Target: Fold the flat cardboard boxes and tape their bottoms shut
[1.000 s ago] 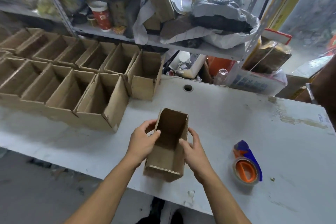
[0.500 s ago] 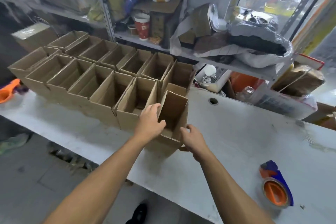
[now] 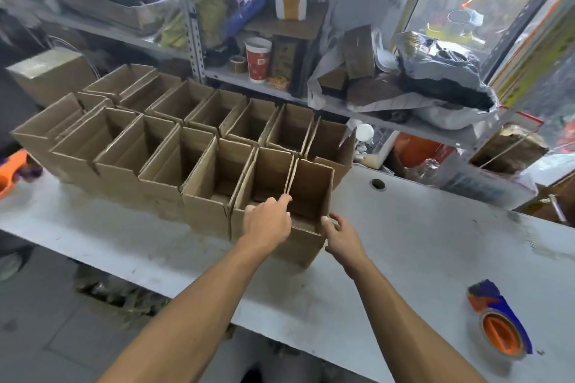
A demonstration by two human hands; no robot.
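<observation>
An open-topped brown cardboard box (image 3: 312, 193) stands upright on the white table (image 3: 435, 246), pushed against the right end of the front row of folded boxes (image 3: 199, 177). My left hand (image 3: 267, 222) reaches over its near left corner, fingertips pinching the top edge of the left wall. At the near right corner my right hand (image 3: 342, 235) holds the box, thumb on the front rim and fingers curled round the side. An orange and blue tape dispenser (image 3: 501, 328) lies on the table at the right, away from both hands.
Two rows of several open boxes fill the table's left half. Behind it a metal shelf (image 3: 311, 96) carries a red paper cup (image 3: 258, 59), bags and packages. Another orange tool (image 3: 12, 171) lies at the far left. A round hole (image 3: 377, 184) is in the tabletop.
Both hands carried the box from the table's middle leftward and set it against the end of the front row. The view swung left; the tape dispenser stayed put.
</observation>
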